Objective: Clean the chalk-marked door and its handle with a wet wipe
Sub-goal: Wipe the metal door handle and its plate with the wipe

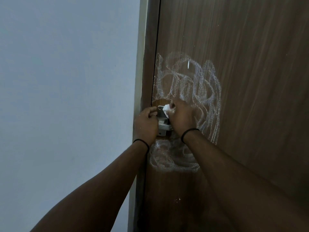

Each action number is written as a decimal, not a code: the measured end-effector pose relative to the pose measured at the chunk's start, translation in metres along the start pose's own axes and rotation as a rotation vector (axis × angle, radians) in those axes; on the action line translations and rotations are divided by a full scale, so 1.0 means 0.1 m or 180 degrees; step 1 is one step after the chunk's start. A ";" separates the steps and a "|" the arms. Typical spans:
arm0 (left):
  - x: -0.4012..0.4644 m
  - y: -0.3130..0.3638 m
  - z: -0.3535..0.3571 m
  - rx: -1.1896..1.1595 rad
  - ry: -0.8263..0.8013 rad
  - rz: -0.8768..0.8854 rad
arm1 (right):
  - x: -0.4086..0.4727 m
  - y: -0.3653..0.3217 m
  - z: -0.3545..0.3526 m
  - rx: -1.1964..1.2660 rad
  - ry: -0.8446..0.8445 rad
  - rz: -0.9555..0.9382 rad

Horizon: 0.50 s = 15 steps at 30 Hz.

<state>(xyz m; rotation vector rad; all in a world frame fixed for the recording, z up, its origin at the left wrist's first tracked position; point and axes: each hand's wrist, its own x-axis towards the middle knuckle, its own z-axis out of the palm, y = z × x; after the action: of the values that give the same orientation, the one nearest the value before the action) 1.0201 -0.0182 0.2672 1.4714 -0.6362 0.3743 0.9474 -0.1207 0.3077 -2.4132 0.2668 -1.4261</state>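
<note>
A brown wooden door point(250, 81) carries white chalk scribbles point(192, 81) above its metal handle plate point(161, 125), with smeared chalk point(170, 158) below it. My right hand point(181, 118) holds a crumpled white wet wipe point(166, 110) and presses it against the top of the plate. My left hand point(146, 124) grips the left side of the handle plate at the door's edge. The handle's lever is mostly hidden behind both hands.
A pale grey wall point(66, 97) fills the left half of the view. The door frame point(142, 64) runs vertically between wall and door. Both wrists wear thin black bands.
</note>
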 end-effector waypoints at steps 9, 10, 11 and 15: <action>0.03 -0.05 0.03 -0.0084 0.0040 -0.0173 | -0.01 -0.07 0.08 0.0038 0.0253 0.0243; 0.03 -0.05 0.03 -0.0095 0.0035 -0.0204 | -0.04 -0.05 0.08 0.0063 0.0211 0.0526; 0.04 -0.04 0.02 -0.0104 0.0029 -0.0228 | -0.06 -0.04 0.07 -0.0020 0.0063 0.0749; 0.04 -0.02 0.02 -0.0136 -0.0008 -0.0301 | 0.04 -0.04 -0.03 -0.0372 -0.0590 0.1063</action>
<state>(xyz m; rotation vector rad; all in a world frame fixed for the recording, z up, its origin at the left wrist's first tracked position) 1.0248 -0.0207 0.2679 1.4556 -0.5711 0.2840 0.9469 -0.1187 0.3131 -2.4267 0.6870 -1.0606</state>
